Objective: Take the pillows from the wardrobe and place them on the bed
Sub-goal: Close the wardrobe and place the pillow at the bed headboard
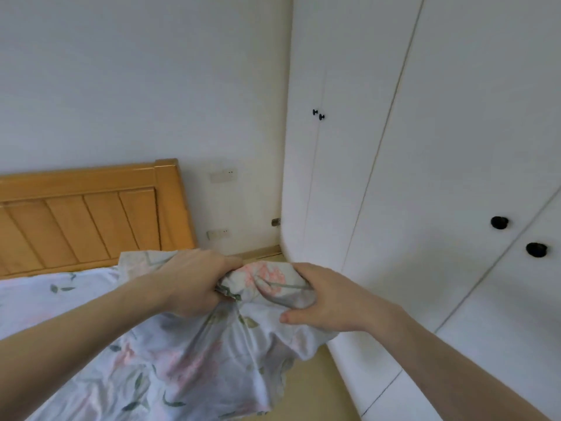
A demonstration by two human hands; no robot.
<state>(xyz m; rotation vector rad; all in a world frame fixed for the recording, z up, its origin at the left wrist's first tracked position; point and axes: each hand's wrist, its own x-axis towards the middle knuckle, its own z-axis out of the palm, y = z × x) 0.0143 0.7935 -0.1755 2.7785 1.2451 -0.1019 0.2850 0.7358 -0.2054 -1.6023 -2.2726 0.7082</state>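
Note:
A floral white pillow (267,284) with pink and green print is held over the bed's right edge. My left hand (194,284) grips its left side and my right hand (328,299) grips its right side, both with fingers dug into the fabric. The bed (45,299) with a matching floral sheet lies at lower left, under my left forearm. The white wardrobe (425,177) stands to the right with all visible doors closed.
An orange wooden headboard (91,220) stands against the white wall at left. Wall sockets (223,176) sit between headboard and wardrobe. Black round knobs (499,222) are on the wardrobe doors. A narrow strip of tan floor (312,390) runs between bed and wardrobe.

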